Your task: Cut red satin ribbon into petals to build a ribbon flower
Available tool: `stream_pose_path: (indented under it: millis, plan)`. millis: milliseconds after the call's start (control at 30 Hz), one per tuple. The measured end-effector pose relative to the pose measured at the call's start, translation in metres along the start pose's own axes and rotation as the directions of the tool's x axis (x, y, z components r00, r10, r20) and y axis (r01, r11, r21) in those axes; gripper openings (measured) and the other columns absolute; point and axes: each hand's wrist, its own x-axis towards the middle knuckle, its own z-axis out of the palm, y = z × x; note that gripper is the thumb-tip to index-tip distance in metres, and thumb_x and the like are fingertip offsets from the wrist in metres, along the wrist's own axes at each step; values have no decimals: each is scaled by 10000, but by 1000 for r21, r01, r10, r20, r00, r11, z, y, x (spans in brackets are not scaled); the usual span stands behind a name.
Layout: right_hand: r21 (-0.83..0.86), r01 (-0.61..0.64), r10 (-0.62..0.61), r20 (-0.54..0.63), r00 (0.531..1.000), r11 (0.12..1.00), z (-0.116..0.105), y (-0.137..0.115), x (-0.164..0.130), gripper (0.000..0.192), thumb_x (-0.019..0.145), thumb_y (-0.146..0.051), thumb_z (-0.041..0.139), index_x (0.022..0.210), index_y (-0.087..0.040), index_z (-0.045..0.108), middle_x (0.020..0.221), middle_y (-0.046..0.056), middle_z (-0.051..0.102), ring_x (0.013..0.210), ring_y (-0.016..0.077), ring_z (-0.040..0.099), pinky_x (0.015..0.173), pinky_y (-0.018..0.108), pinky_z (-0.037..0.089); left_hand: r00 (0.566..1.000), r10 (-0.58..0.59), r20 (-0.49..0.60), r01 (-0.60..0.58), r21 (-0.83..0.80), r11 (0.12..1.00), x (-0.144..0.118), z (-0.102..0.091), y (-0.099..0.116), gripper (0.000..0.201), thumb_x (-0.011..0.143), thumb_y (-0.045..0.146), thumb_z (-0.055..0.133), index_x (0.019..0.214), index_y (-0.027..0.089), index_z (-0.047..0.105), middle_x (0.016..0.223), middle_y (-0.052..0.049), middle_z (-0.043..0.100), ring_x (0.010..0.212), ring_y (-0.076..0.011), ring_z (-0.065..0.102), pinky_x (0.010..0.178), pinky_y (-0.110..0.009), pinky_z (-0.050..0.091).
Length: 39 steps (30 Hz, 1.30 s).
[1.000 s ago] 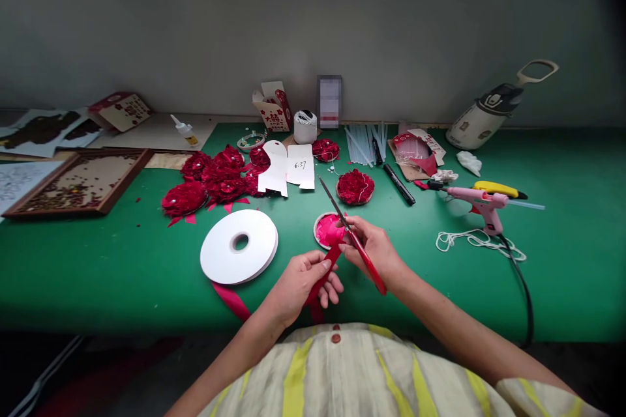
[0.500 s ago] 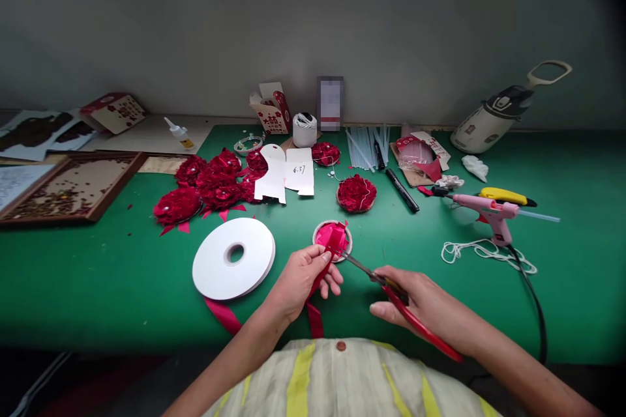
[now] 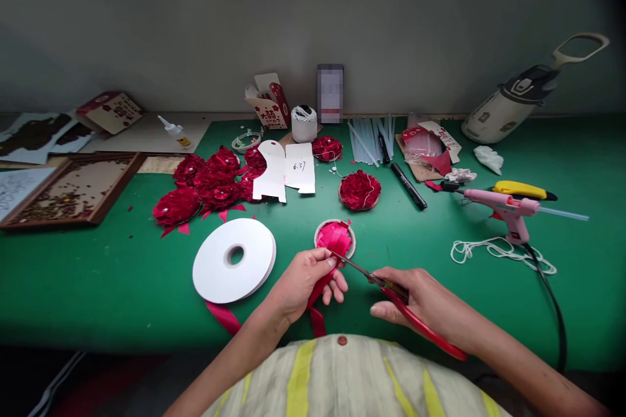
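Between the thumb and fingers of my left hand [image 3: 304, 279] a red ribbon [image 3: 317, 320] is pinched, its length hanging down toward my shirt. My right hand [image 3: 424, 303] grips a pair of scissors [image 3: 421, 327] with red handles, and the blades reach to the ribbon by my left fingertips. Just beyond the fingertips lies a round ring-shaped holder [image 3: 354, 241] with bright red ribbon pieces [image 3: 334, 237] inside. Left of my left hand rests a white ribbon spool [image 3: 210, 259], with ribbon trailing from under its front edge.
Red ribbon flowers [image 3: 215, 182] lie in a cluster at left, with another flower [image 3: 360, 190] behind the ring. A pink glue gun [image 3: 508, 205], its cord and white string [image 3: 489, 249] occupy the right. Behind stand a phone [image 3: 330, 92], glue sticks [image 3: 364, 142] and a bottle [image 3: 503, 111].
The ribbon end that stood up above my left fingertips is gone from there, and a small red piece now lies at the ring's upper right. The scissor blades look more closed.
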Motion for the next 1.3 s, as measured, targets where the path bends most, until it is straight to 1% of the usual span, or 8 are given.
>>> stream_pose_path:
  millis: [233, 567, 667, 767, 967, 1100, 1200, 1300]
  plan:
    - [-23, 7, -8, -21, 1000, 1000, 4, 10, 6, 456, 757, -607, 524, 914, -195, 638, 531, -56, 362, 510, 97, 264, 481, 212, 239, 999, -26, 20, 26, -4, 1000, 3, -1, 2, 183, 854, 282, 473, 816, 109, 516, 625, -85, 637, 456, -97, 569, 380, -141, 357]
    - [-16, 38, -40, -123, 992, 999, 8, 21, 18, 352, 779, -515, 532, 803, -175, 620, 528, -37, 455, 493, 101, 363, 481, 208, 288, 998, -12, -62, 10, -28, 1000, -8, -6, 1, 129, 842, 223, 461, 828, 105, 511, 647, -82, 626, 474, -107, 564, 393, -163, 355]
    - [76, 67, -52, -190, 980, 995, 8, 14, 17, 259, 781, -424, 554, 892, -192, 589, 570, -43, 474, 515, 105, 393, 502, 208, 328, 999, 31, -29, -33, -41, 999, -16, -3, 1, 132, 864, 222, 440, 884, 106, 499, 721, -99, 635, 540, -119, 591, 460, -189, 407]
    - [254, 149, -79, -269, 960, 955, 10, -2, 20, 258, 769, -304, 570, 1006, -207, 545, 662, -34, 534, 575, 114, 456, 556, 216, 388, 992, 102, 71, -98, -55, 994, -19, 8, 2, 241, 892, 265, 416, 1091, 132, 438, 789, -106, 635, 663, -176, 636, 546, -243, 461]
    - [601, 256, -34, -354, 934, 757, 26, -30, 38, 354, 692, -200, 594, 1037, -177, 515, 702, -17, 562, 563, 118, 503, 533, 226, 428, 972, 152, 179, -145, -53, 988, -23, 23, 2, 372, 886, 283, 438, 1226, 179, 330, 760, -76, 627, 663, -211, 654, 530, -270, 476]
    - [557, 336, -59, -455, 889, 759, 32, -28, 47, 343, 685, -179, 603, 1020, -171, 531, 745, -6, 580, 641, 124, 518, 608, 229, 438, 988, 108, 108, -110, 18, 994, -29, 18, -2, 309, 870, 331, 467, 1108, 134, 446, 768, -105, 647, 625, -175, 640, 503, -232, 455]
    - [488, 342, -62, -502, 863, 803, 33, -24, 54, 319, 703, -207, 607, 1013, -172, 540, 735, -9, 573, 651, 126, 514, 621, 229, 434, 999, 50, 20, -51, 62, 997, -31, 14, -7, 285, 854, 378, 477, 903, 101, 522, 673, -94, 638, 515, -134, 599, 431, -194, 407]
    - [444, 318, -57, -507, 860, 838, 32, -22, 55, 328, 728, -263, 608, 1034, -168, 536, 729, -6, 567, 642, 128, 503, 615, 233, 427, 998, 53, -44, -50, 56, 997, -30, 12, -9, 302, 843, 406, 482, 844, 106, 523, 615, -70, 625, 448, -106, 560, 386, -171, 362]
